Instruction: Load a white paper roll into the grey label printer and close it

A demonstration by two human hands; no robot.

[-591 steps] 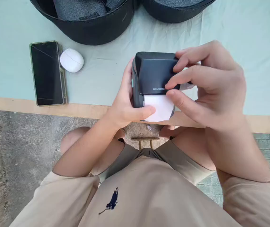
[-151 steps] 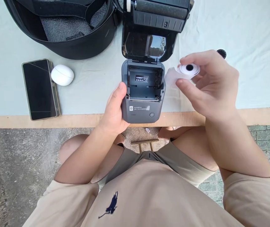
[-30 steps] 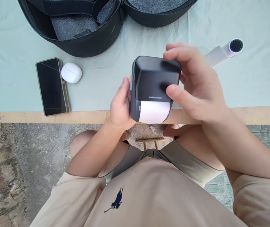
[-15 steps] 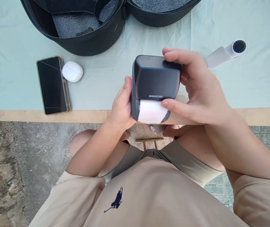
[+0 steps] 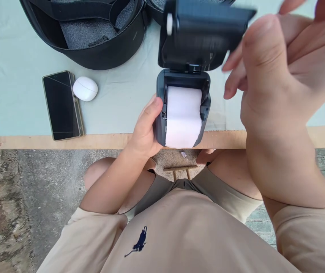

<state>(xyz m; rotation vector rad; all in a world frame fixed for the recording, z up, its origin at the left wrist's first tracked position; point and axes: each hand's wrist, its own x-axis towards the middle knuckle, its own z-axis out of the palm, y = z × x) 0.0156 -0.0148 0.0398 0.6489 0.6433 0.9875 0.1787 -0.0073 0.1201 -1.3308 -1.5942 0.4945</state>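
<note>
A dark label printer (image 5: 159, 129) rests in my left hand (image 5: 147, 131), which grips its left side with the thumb on the rim. The printer's lid (image 5: 208, 34) stands swung up and back on its hinge, slightly blurred. Inside the body lies a white paper roll (image 5: 183, 113), its loose paper reaching the front edge. To the right of the raised lid, my right hand (image 5: 282, 72) has its fingers spread, with the thumb at the lid's right edge. Whether the thumb touches the lid I cannot tell.
A phone (image 5: 62, 106) lies on the cloth-covered table (image 5: 117, 102) at the left, a white earbud case (image 5: 85, 88) against it. An unzipped black case (image 5: 94, 57) with grey foam stands at the back. The wooden table edge (image 5: 108, 139) runs in front of me.
The printer's lid has swung from closed to raised, uncovering the paper roll. My right hand has moved up and to the right. My left hand keeps hold of the printer.
</note>
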